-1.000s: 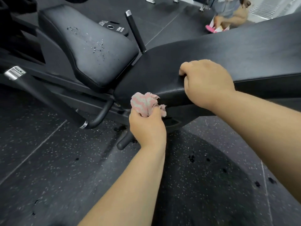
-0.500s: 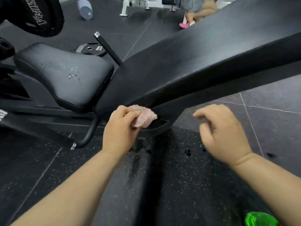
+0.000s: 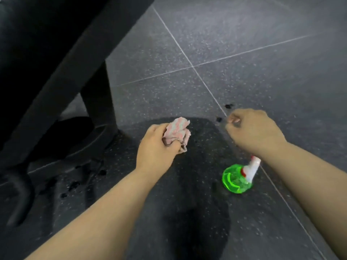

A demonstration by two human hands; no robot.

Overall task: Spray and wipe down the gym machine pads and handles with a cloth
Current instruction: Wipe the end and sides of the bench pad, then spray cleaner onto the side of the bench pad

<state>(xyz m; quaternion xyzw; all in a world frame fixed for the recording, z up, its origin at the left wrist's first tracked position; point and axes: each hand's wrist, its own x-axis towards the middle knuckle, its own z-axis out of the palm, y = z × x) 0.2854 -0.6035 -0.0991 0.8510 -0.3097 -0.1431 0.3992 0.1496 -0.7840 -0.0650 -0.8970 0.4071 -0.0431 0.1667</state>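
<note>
Cloth (image 3: 177, 132) bunched in left hand (image 3: 156, 147); right hand (image 3: 255, 131), curled and seemingly empty, hovers above green spray bottle (image 3: 234, 181) on floor (image 3: 244, 53).

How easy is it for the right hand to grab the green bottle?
Probably easy, yes: the right hand hangs right over the green bottle, fingers curled round nothing, with nothing between them. The left hand holds the cloth aside.
</note>
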